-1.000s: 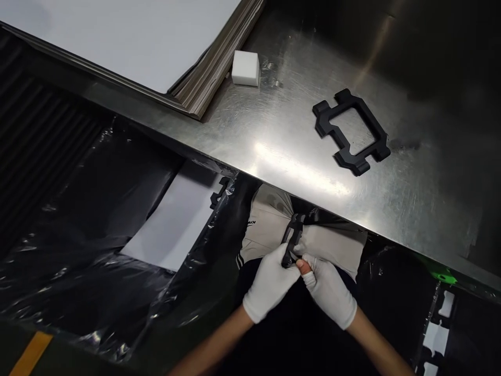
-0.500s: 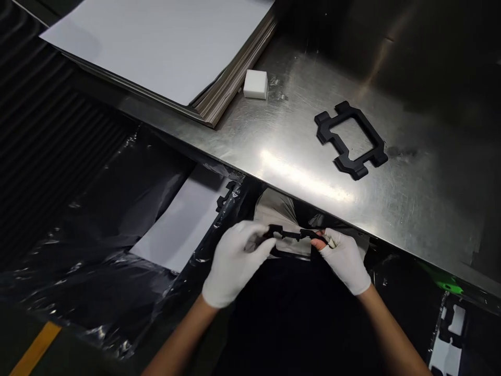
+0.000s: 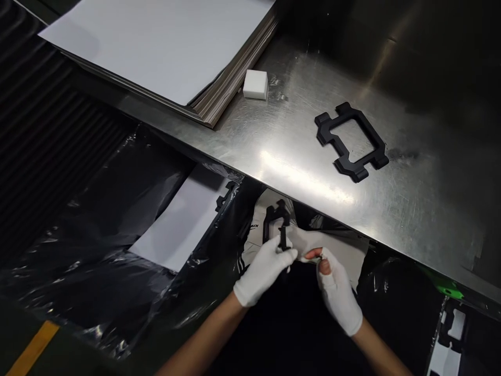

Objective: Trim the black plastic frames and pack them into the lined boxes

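My left hand [image 3: 265, 269], in a white glove, grips a black plastic frame [image 3: 268, 225] by its near end, tilted up over my lap. My right hand [image 3: 337, 290] is a little to the right, off the frame; its glove leaves the thumb and index fingertip bare. Those two fingers are slightly apart, and I see nothing between them. A similar black frame [image 3: 343, 153] lies flat on the metal table ahead of my hands.
A thick stack of white sheets [image 3: 156, 47] stands on the metal table [image 3: 242, 141], with a small white block [image 3: 255, 84] beside it. Left of my lap is a black plastic-lined container [image 3: 113, 209] holding a white sheet [image 3: 183, 219]. White and black pieces [image 3: 446, 357] sit at lower right.
My right hand has let go of the black frame and moved slightly down. My left hand has shifted right and turned the frame up from nearly edge-on.
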